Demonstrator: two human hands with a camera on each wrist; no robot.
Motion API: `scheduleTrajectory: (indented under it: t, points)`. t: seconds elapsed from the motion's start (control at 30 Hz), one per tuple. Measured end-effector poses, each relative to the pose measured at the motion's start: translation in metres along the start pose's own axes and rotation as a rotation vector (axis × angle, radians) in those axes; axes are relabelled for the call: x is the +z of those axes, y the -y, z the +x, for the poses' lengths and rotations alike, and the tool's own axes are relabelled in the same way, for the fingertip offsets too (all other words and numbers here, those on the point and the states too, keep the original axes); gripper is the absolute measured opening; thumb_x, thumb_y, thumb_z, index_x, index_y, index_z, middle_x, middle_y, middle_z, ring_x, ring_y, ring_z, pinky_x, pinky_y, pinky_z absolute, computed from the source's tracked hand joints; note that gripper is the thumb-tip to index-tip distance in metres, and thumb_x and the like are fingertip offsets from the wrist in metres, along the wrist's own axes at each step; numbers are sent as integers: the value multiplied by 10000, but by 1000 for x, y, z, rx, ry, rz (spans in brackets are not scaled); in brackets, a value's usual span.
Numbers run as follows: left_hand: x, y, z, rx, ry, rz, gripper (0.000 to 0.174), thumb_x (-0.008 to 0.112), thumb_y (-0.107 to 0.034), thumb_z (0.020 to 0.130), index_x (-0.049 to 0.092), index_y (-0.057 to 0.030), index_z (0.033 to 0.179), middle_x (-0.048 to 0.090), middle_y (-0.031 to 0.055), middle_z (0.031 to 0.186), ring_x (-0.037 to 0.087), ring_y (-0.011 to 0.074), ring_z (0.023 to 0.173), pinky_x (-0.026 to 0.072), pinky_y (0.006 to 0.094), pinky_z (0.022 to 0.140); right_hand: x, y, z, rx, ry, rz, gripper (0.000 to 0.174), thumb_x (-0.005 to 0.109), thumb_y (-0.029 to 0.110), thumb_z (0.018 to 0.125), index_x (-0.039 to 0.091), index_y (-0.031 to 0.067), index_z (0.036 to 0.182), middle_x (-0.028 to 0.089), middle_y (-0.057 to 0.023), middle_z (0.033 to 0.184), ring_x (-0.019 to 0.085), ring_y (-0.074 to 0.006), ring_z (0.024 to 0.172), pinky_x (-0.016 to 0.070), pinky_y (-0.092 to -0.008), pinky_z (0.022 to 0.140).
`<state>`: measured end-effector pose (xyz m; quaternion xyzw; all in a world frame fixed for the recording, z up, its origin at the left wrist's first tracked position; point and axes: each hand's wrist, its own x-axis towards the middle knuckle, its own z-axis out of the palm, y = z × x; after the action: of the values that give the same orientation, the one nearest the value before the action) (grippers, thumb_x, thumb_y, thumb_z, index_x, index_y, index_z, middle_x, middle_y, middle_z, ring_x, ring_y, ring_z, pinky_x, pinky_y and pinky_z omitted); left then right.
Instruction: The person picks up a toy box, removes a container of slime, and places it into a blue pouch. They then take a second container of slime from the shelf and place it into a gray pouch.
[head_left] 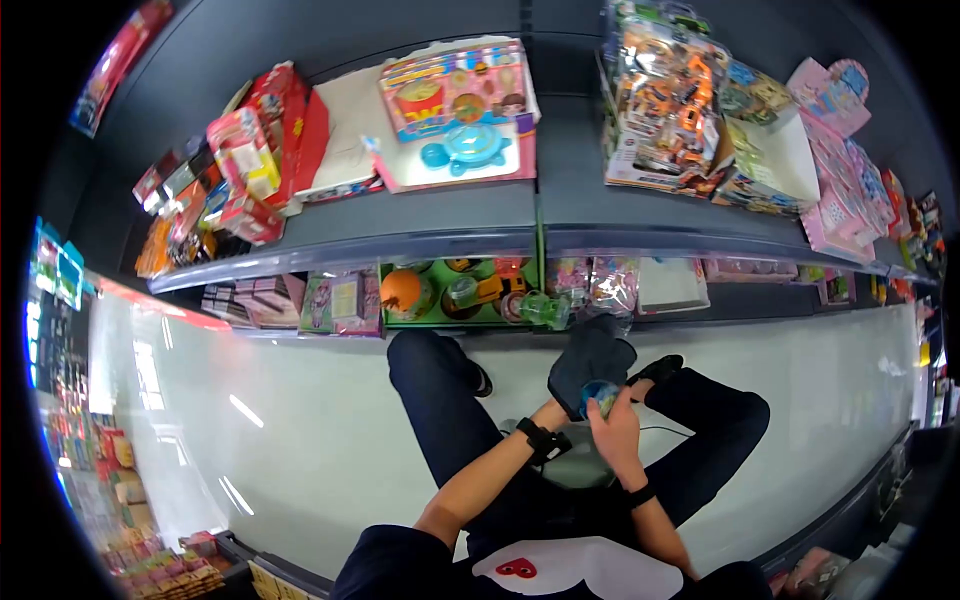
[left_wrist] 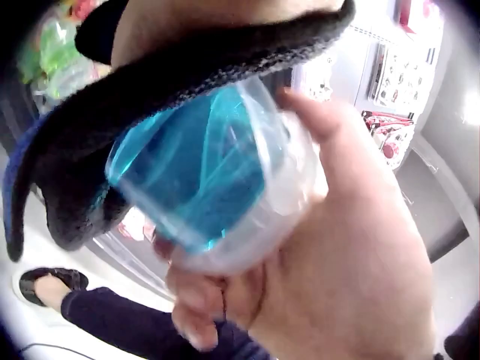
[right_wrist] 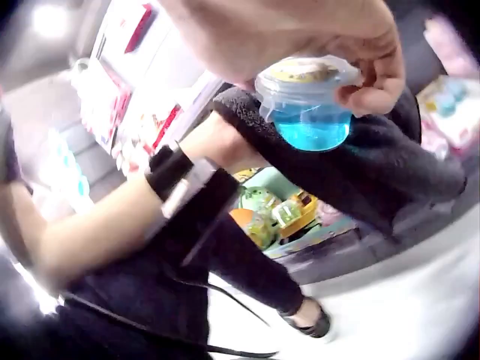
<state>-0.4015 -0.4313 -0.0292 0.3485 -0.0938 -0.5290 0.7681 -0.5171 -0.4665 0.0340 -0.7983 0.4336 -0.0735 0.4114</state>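
A clear tub with blue contents (head_left: 600,397) (left_wrist: 202,169) (right_wrist: 311,124) and a pale lid is between the hands. My right hand (head_left: 617,432) (left_wrist: 341,225) (right_wrist: 307,34) grips it, fingers and thumb curled around its lid end. A thick dark cloth (head_left: 590,362) (left_wrist: 90,127) (right_wrist: 337,161) lies over my left hand (left_wrist: 217,26) and against the tub's side. The left hand holds the cloth, its fingers mostly hidden in the folds.
A shelf (head_left: 440,240) of boxed toys runs across in front. Below it, a green tray (head_left: 408,322) holds several toys, with a green clear item (head_left: 544,310) at its right end. Crossed legs (head_left: 440,390) and a thin cable (right_wrist: 225,349) lie below.
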Motion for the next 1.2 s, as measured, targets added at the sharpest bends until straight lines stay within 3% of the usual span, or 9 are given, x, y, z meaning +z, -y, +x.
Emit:
scheduleTrajectory:
  t: [0.1, 0.4, 0.53, 0.6, 0.67, 0.73, 0.9, 1.1, 1.2]
  points:
    - [-6, -7, -18, -42, 67, 69, 312, 626, -189, 829, 607, -63, 1114, 599, 110, 1083, 575, 261, 963, 469, 368, 855, 30, -24, -1, 49, -98, 116, 458, 525, 330, 923, 437, -15, 1211, 627, -297, 859, 592, -484, 823, 463, -515, 706]
    - [17, -3, -23, 171, 171, 416, 327, 553, -225, 910, 559, -69, 1197, 588, 68, 1087, 565, 207, 973, 471, 339, 863, 14, 19, 0, 444, -84, 1124, 496, 377, 541, 964, 560, 109, 1124, 612, -3, 1110, 605, -136, 979, 514, -286, 756]
    - [16, -18, -25, 310, 179, 548, 335, 520, -241, 945, 538, -72, 1234, 583, 49, 1088, 561, 183, 978, 472, 327, 866, 32, -3, 12, 196, -292, 822, 399, 526, 276, 929, 496, 15, 1229, 608, -55, 922, 574, -126, 711, 440, -253, 567]
    - [19, -26, -28, 385, 191, 642, 339, 504, -249, 963, 528, -73, 1252, 581, 40, 1089, 559, 171, 980, 473, 320, 868, 25, 11, 8, -260, -454, 315, 355, 602, 208, 888, 510, -12, 1152, 608, -186, 914, 594, -318, 858, 458, -391, 792]
    - [23, -30, -30, 410, 185, 668, 343, 488, -257, 981, 517, -74, 1270, 578, 30, 1090, 557, 159, 983, 474, 314, 870, 13, 24, 7, -230, -415, 142, 441, 669, 231, 802, 509, 2, 1142, 600, -228, 937, 579, -415, 881, 462, -442, 787]
    - [30, -32, -31, 52, 76, 173, 357, 538, -254, 940, 545, -62, 1241, 594, 65, 1106, 569, 198, 995, 468, 323, 873, 6, 29, 7, -327, -436, 86, 511, 695, 254, 761, 509, 0, 1164, 606, -210, 931, 583, -411, 867, 465, -450, 783]
    - [11, -31, -17, 727, 196, 1022, 372, 575, -255, 878, 579, -41, 1183, 593, 174, 1144, 582, 320, 993, 467, 357, 867, -1, 32, 3, -500, -640, 101, 634, 741, 237, 708, 474, -21, 1223, 548, -209, 1045, 558, -384, 890, 464, -423, 796]
    - [2, -18, -34, 376, 158, 790, 287, 533, -262, 957, 550, -47, 1146, 608, 51, 1069, 600, 193, 956, 492, 324, 851, 22, 22, -12, -486, -516, 166, 831, 746, 236, 760, 272, -82, 1364, 373, -267, 1279, 368, -413, 1181, 270, -493, 1020]
    - [4, 11, -38, -257, -19, -279, 306, 484, -347, 990, 554, -74, 1109, 610, 36, 1052, 606, 176, 934, 504, 316, 845, 21, 2, -27, -450, -369, -5, 828, 722, 253, 788, 253, -79, 1383, 348, -274, 1334, 350, -418, 1220, 228, -485, 1046]
